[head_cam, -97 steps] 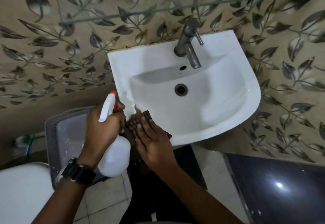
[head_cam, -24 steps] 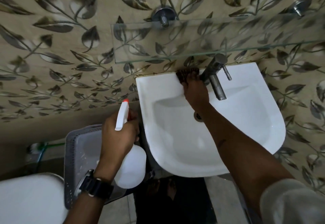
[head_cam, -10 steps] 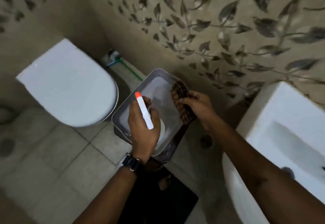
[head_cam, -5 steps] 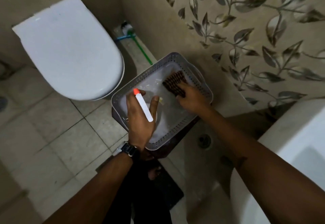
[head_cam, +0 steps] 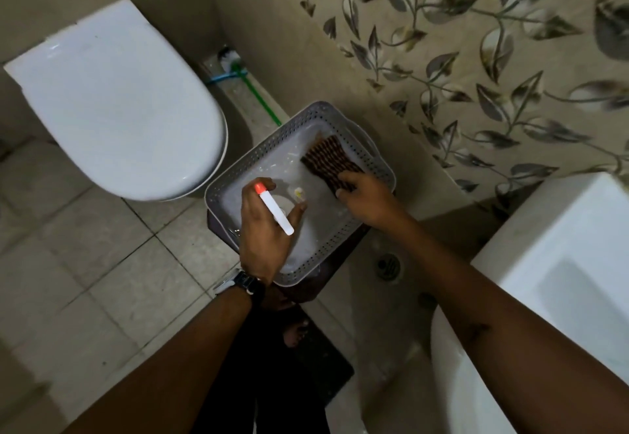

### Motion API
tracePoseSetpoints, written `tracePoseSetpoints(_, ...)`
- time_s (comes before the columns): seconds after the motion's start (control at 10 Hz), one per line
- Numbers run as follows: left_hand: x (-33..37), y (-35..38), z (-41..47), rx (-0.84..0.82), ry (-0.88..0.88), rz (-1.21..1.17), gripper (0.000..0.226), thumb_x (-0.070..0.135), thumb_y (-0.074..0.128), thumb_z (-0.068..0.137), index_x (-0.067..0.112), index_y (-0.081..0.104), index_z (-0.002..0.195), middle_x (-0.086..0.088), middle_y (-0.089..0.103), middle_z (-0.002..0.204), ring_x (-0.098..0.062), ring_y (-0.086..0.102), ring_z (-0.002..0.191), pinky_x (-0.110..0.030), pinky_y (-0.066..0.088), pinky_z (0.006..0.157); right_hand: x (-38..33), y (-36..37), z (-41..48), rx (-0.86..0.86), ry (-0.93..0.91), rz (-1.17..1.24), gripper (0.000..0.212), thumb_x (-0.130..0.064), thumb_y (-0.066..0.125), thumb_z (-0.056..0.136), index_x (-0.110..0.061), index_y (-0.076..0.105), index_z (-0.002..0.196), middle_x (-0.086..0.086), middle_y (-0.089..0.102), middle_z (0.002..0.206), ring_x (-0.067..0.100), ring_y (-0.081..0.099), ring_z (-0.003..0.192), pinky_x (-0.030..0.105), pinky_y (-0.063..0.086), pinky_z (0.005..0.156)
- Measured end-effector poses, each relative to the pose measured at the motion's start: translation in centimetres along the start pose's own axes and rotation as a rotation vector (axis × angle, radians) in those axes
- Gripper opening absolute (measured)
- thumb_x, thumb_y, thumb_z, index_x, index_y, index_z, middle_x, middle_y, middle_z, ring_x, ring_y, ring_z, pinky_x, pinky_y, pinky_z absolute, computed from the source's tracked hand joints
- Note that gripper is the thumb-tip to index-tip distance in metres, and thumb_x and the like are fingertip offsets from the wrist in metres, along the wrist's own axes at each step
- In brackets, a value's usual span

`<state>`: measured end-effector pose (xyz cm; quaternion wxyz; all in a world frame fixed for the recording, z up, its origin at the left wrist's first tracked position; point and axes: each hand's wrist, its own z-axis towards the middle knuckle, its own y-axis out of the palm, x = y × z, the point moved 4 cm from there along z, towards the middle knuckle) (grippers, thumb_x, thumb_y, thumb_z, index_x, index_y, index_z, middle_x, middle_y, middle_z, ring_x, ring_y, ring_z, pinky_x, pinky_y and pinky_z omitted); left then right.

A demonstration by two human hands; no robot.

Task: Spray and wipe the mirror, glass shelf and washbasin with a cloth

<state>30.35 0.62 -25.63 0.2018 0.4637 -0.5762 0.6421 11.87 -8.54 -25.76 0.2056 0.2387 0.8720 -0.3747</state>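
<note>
My left hand (head_cam: 263, 229) is wrapping around the spray bottle (head_cam: 274, 209), fingers closed on it. Only the white trigger head with its orange tip is showing clearly; the bottle body is mostly hiding under my palm, a pale curve peeking out by the thumb. My right hand (head_cam: 366, 197) is resting on the near end of the cloth (head_cam: 331, 161), fingertips curling over its edge. Can't tell whether I'm pinching it or just pressing it down.

The cloth, dark brown with a patterned weave, is lying inside the grey perforated basket (head_cam: 367, 226), against the wall side. Both hands are sitting over the basket. Something small and pale is lying on the basket floor between my hands, too blurry to identify.

The basket is sitting on something dark, mostly hidden underneath. The washbasin (head_cam: 561, 273) is getting cut off at the right edge, my right forearm crossing in front of it. The toilet (head_cam: 119, 110) is sitting to the left with its lid shut. A green-handled brush (head_cam: 253, 88) is leaning in the corner behind it, head blurred. A floor drain (head_cam: 388, 265) is showing beside the basket. My watch (head_cam: 246, 282) is showing on the left wrist.
</note>
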Motion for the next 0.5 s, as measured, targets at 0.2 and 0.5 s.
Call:
tracePoseSetpoints(0.2,-1.5,-1.8,-0.7,-0.106,-0.033,0.003,0.12,0.029,0.096,0.068,0.012,0.024,0.163,-0.009,0.034,0.168,-0.027,0.037,0.151,-0.041,0.04,0.118,-1.8,0.1,-2.6,0.051,-0.095,0.091,0.045,-0.016,0.058,0.1,-0.016,0.053,0.144,0.004,0.054,0.147,0.021,0.049,0.137,0.035,0.04,0.116)
tracePoseSetpoints(0.5,4.0,-7.3,-4.9,-0.124,0.256,0.253,0.117,0.059,0.067,0.082,-0.004,0.01,0.164,-0.029,0.0,0.172,-0.039,0.004,0.162,-0.059,0.018,0.128,-4.7,-3.6,-13.1,0.252,-0.152,0.374,0.043,-0.014,0.055,0.103,-0.021,0.052,0.145,-0.006,0.054,0.145,-0.002,0.047,0.127,0.02,0.04,0.109)
